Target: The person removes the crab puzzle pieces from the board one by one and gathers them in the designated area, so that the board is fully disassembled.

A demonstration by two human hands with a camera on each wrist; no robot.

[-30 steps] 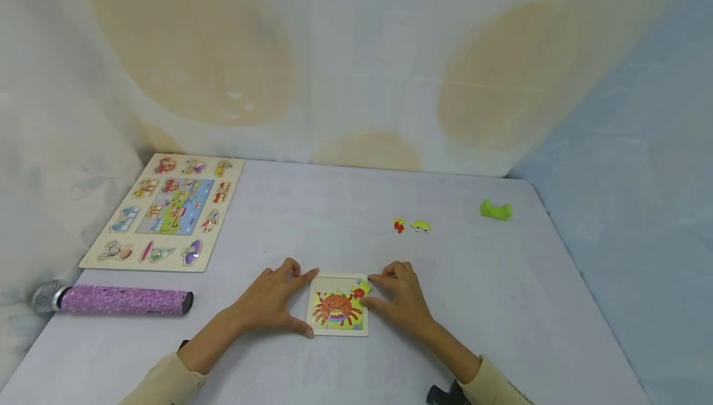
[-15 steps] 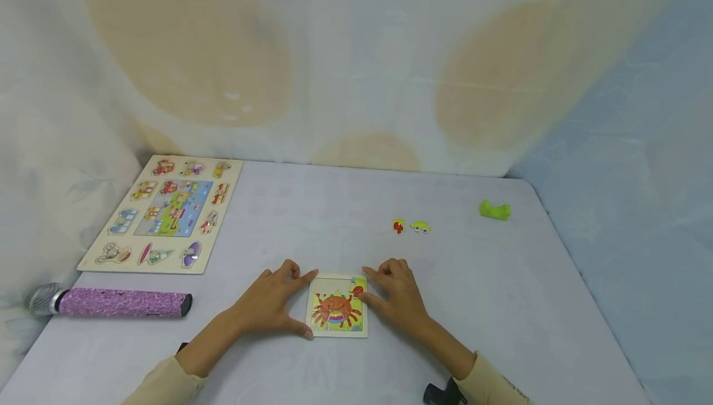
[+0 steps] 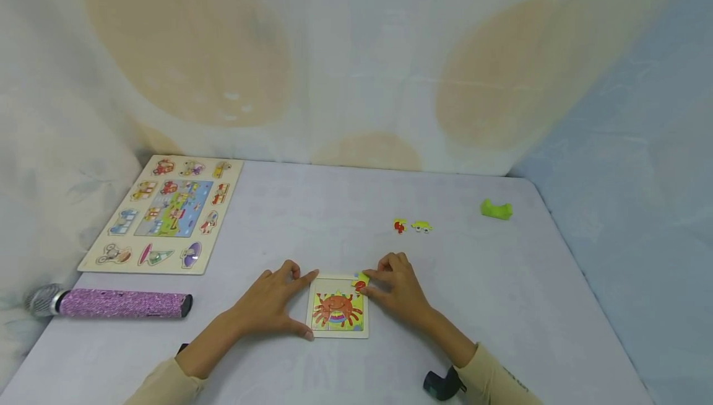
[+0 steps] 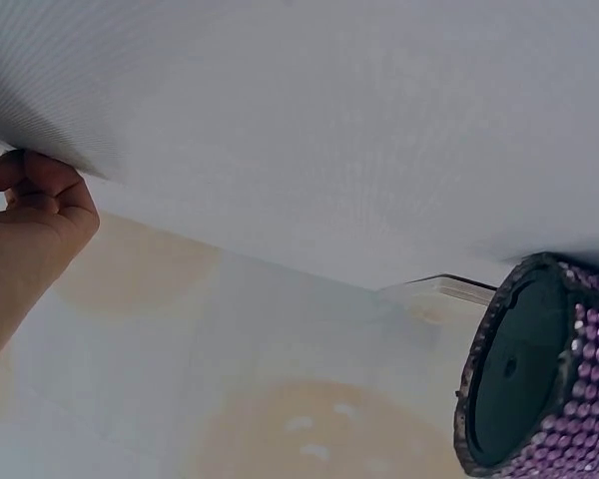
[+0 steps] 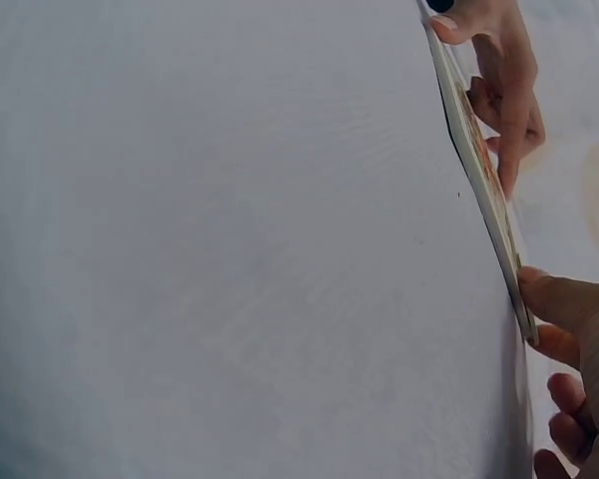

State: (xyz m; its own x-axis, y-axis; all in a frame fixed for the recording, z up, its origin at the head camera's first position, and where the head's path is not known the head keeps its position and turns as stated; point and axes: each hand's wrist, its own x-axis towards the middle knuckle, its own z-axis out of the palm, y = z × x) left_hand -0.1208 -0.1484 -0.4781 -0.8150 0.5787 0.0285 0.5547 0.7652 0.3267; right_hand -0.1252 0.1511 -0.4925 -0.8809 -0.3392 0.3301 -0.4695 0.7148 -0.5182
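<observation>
A flat yellow-and-red piece (image 3: 359,284) is being pinched by the right hand (image 3: 400,290) at the far right corner of the pale square wooden frame (image 3: 340,334), the left hand (image 3: 270,306) spread along its left edge.

"Any lettering to call, up there in the head view?"

"Look at the right sleeve (image 3: 490,375): a slanting line of small dark marks (image 3: 517,379) runs along it!"

"Can you make out a word?"

"Not one! They're too small and blurred (lettering or just a pattern, I can't tell)."

"And the two wrist views?"

"Nothing legible there either, folks: no word, number, brand or sign can be read."
</observation>
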